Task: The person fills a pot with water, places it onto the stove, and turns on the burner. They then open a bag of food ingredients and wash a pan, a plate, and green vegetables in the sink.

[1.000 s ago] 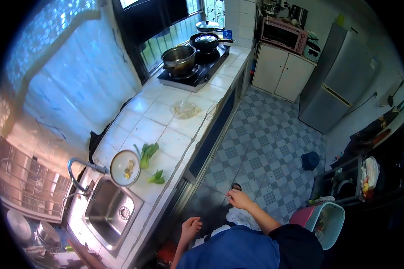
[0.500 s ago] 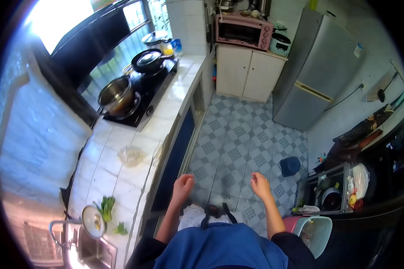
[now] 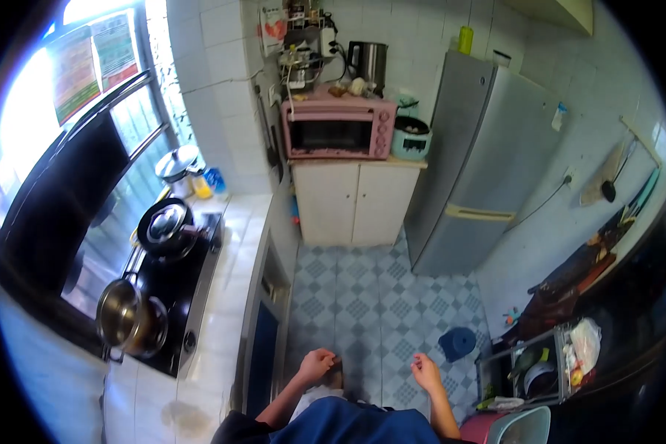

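Note:
My left hand (image 3: 317, 366) is held out above the tiled floor, its fingers curled in and nothing showing in them. Level with it on the other side, my right hand (image 3: 425, 371) hangs in the air with loosely bent fingers a little apart, and it holds nothing. Neither hand touches anything. The counter (image 3: 226, 325) lies to the left of my left hand. Closest to my right hand is a blue stool (image 3: 458, 343) on the floor.
A gas stove (image 3: 174, 296) on the counter carries a steel pot (image 3: 120, 311) and a lidded frying pan (image 3: 164, 228). Ahead, a pink oven (image 3: 338, 129) and a rice cooker (image 3: 411, 139) stand on a white cabinet (image 3: 322, 200). A fridge (image 3: 481, 163) and a rack (image 3: 566, 370) are at the right.
My view has tilted up and moved forward, bringing the oven, cabinet and fridge more fully into sight. The sink and greens have left the view. Both hands stay in front of me.

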